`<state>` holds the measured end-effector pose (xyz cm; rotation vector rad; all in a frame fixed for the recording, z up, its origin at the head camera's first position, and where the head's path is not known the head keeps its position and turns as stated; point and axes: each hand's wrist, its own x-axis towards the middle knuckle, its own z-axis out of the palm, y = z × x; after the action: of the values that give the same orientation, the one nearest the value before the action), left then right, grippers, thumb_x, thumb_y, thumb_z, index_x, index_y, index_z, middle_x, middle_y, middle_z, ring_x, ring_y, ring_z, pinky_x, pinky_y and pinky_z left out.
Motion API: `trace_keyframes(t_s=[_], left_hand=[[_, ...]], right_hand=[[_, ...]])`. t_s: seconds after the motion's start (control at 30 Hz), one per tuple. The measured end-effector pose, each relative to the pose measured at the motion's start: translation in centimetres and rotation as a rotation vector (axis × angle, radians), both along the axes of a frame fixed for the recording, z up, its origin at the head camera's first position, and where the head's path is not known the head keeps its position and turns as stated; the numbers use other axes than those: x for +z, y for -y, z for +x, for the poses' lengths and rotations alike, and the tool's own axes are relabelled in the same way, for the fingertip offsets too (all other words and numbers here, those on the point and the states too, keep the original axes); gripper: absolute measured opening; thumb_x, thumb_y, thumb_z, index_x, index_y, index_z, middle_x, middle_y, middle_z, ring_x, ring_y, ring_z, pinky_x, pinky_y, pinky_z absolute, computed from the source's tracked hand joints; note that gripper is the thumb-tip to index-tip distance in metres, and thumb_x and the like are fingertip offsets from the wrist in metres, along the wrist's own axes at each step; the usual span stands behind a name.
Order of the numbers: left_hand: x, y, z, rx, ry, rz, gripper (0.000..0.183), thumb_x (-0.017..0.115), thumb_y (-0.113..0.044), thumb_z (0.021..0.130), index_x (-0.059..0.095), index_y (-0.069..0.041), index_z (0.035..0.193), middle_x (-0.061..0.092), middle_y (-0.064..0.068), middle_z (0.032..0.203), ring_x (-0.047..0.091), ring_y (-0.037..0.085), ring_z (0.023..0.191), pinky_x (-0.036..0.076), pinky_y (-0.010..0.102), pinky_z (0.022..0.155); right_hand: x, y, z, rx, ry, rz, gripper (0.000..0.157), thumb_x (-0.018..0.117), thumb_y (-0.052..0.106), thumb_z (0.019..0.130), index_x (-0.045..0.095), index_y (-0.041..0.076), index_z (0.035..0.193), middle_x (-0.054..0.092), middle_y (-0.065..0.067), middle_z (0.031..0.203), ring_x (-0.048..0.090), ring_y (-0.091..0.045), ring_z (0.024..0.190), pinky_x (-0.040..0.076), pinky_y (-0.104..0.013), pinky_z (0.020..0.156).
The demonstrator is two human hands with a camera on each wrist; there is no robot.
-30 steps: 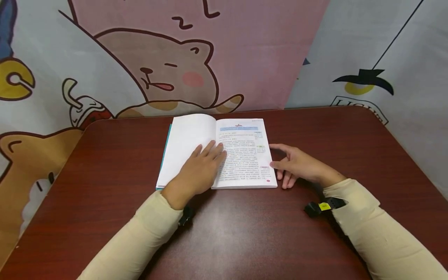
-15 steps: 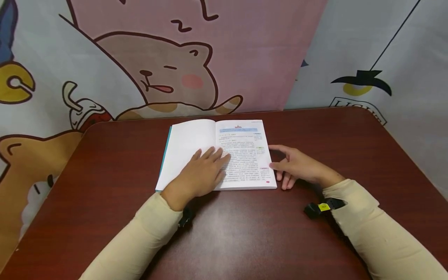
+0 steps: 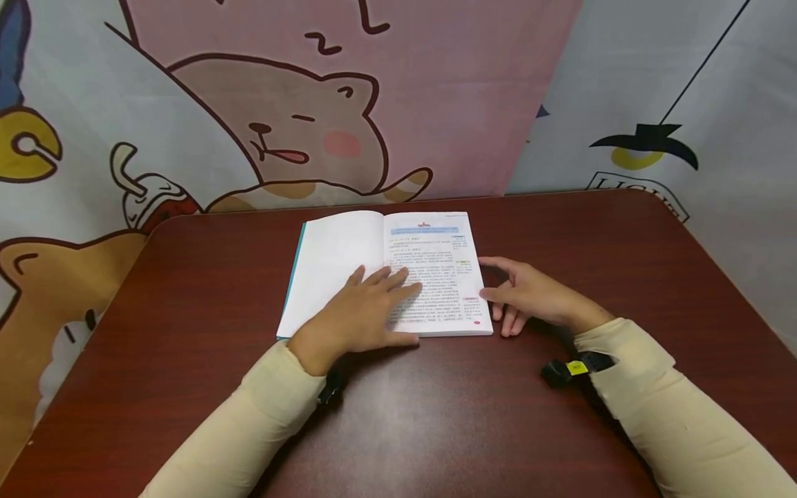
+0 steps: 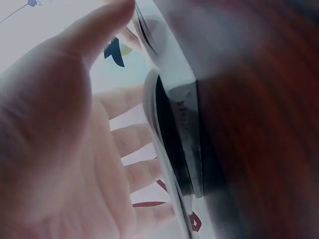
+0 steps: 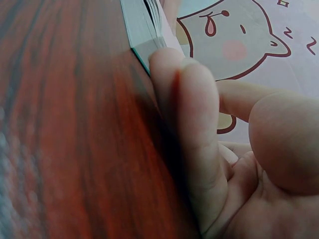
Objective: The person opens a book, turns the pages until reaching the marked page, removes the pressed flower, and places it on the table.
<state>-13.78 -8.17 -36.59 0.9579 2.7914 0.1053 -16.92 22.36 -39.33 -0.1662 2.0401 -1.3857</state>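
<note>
An open book (image 3: 429,242) lies on the brown table, its left side blank and its right side printed with small text. Across the lower middle of the book, by the fold, my left hand (image 3: 358,315) rests with fingers spread onto the printed page and the thumb along the bottom edge. In the left wrist view, the page block (image 4: 184,114) shows beside the straight fingers. My right hand (image 3: 529,294) stays at the book's right edge, index fingertip and thumb tip against it, the other fingers loosely bent on the table. A book corner (image 5: 147,47) appears past those fingers in the right wrist view.
The dark wooden table (image 3: 429,422) extends around the book on all sides. Behind it hangs a wall cloth (image 3: 473,104) with cartoon animals. A black wrist device (image 3: 563,370) with a yellow label sits under my right wrist.
My left hand has slid right from the fold onto the printed page, its fingers spreading and its thumb coming out along the bottom edge. My right hand has stayed in place.
</note>
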Motion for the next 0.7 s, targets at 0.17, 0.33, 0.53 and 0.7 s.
trace_keyframes(t_s=[0.17, 0.33, 0.53, 0.7], left_hand=[[-0.02, 0.06, -0.02, -0.012, -0.016, 0.007, 0.078, 0.061, -0.067, 0.088, 0.043, -0.028, 0.153, 0.036, 0.006, 0.162, 0.037, 0.034, 0.147, 0.023, 0.064, 0.118], [-0.05, 0.05, -0.02, -0.011, -0.017, 0.009, 0.075, 0.059, -0.066, 0.09, 0.043, -0.029, 0.152, 0.036, 0.006, 0.162, 0.037, 0.034, 0.147, 0.024, 0.064, 0.118], [-0.05, 0.03, -0.05, -0.009, -0.005, 0.008, 0.073, 0.057, -0.064, 0.091, 0.043, -0.029, 0.153, 0.035, 0.006, 0.162, 0.036, 0.034, 0.148, 0.023, 0.064, 0.118], [-0.05, 0.04, -0.1, -0.013, 0.002, 0.009, 0.072, 0.056, -0.063, 0.092, 0.042, -0.029, 0.153, 0.034, 0.006, 0.163, 0.036, 0.034, 0.148, 0.022, 0.064, 0.118]], right_hand=[[-0.02, 0.0, -0.01, -0.003, 0.001, 0.0, 0.077, 0.064, 0.022, 0.098, 0.017, 0.021, 0.16, 0.064, -0.015, 0.072, 0.069, -0.028, 0.052, 0.059, -0.044, 0.052], [0.07, 0.02, 0.02, -0.002, -0.001, 0.0, 0.077, 0.064, 0.022, 0.099, 0.017, 0.021, 0.16, 0.064, -0.015, 0.072, 0.069, -0.028, 0.052, 0.059, -0.044, 0.052], [0.11, 0.01, 0.02, -0.008, 0.011, -0.004, 0.073, 0.06, 0.023, 0.101, 0.017, 0.021, 0.16, 0.064, -0.014, 0.072, 0.069, -0.028, 0.052, 0.059, -0.043, 0.053], [0.06, -0.08, -0.04, -0.017, 0.025, -0.007, 0.066, 0.052, 0.023, 0.104, 0.017, 0.022, 0.16, 0.064, -0.014, 0.072, 0.069, -0.03, 0.053, 0.059, -0.044, 0.053]])
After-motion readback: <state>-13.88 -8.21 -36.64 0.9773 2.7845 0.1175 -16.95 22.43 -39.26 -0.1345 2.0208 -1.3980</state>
